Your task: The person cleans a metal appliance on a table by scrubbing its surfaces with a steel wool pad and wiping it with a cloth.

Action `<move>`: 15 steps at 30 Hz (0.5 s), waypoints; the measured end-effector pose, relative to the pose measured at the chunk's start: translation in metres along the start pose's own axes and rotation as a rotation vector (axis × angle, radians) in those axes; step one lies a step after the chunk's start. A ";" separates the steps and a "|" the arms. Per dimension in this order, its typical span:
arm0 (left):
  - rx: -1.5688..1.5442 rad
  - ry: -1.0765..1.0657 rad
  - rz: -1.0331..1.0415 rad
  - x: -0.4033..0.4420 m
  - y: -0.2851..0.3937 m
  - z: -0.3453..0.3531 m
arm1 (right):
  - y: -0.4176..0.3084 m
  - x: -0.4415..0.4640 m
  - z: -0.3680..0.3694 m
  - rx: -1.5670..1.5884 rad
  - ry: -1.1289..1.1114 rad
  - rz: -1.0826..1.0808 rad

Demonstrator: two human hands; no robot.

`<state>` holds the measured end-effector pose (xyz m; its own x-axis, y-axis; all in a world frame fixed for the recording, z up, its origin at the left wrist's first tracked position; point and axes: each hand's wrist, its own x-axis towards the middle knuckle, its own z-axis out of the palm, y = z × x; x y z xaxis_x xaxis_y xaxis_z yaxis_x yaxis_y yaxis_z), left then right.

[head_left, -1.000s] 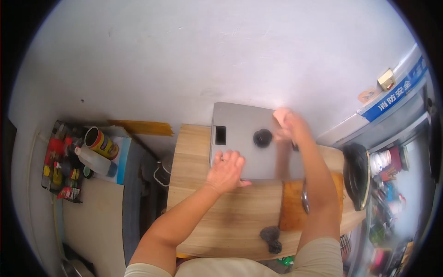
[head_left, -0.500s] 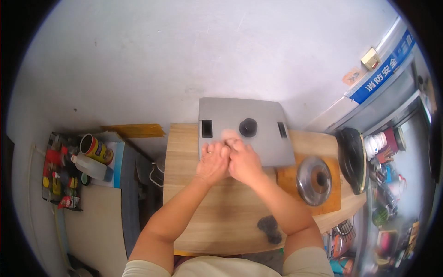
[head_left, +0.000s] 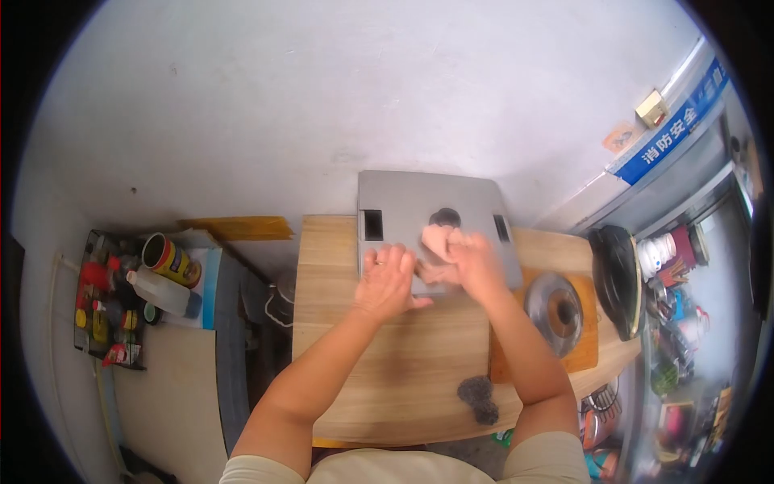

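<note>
A grey flat panel [head_left: 419, 189] with a round black knob [head_left: 444, 218] and two black slots lies on the wooden table, against the wall. My left hand [head_left: 387, 282] rests on its front left edge, fingers apart, holding nothing. Just below the knob, my right hand [head_left: 476, 262] is closed on a pinkish cloth [head_left: 438, 242], which touches the panel and is partly blurred.
A metal lid [head_left: 554, 313] lies on an orange-brown board [head_left: 504, 355] at the right, with a black object [head_left: 615, 282] beyond it. Dark steel wool [head_left: 479, 399] is near the table's front edge. A basket of bottles [head_left: 101, 319] stands at the left.
My right hand went from the panel's right side to beside my left hand, then back right to below the knob with the cloth. My left hand stays near the front left edge.
</note>
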<state>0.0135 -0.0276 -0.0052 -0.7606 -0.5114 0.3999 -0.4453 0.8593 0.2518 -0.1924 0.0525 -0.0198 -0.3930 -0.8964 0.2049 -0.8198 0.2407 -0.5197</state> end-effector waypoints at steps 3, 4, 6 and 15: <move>-0.017 0.009 0.018 -0.001 -0.002 0.001 | -0.022 0.005 -0.020 -0.401 0.016 -0.109; -0.023 0.004 0.020 -0.001 -0.002 0.001 | -0.023 0.003 -0.021 -0.389 0.020 -0.124; -0.027 0.018 0.031 0.000 -0.003 0.001 | -0.015 0.004 -0.025 -0.283 0.009 -0.132; -0.058 0.006 0.051 0.001 -0.004 -0.002 | 0.033 0.045 -0.030 -0.014 0.274 -0.157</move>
<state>0.0156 -0.0312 -0.0040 -0.7787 -0.4667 0.4193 -0.3771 0.8823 0.2818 -0.2501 0.0310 -0.0031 -0.3569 -0.7899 0.4987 -0.8843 0.1136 -0.4529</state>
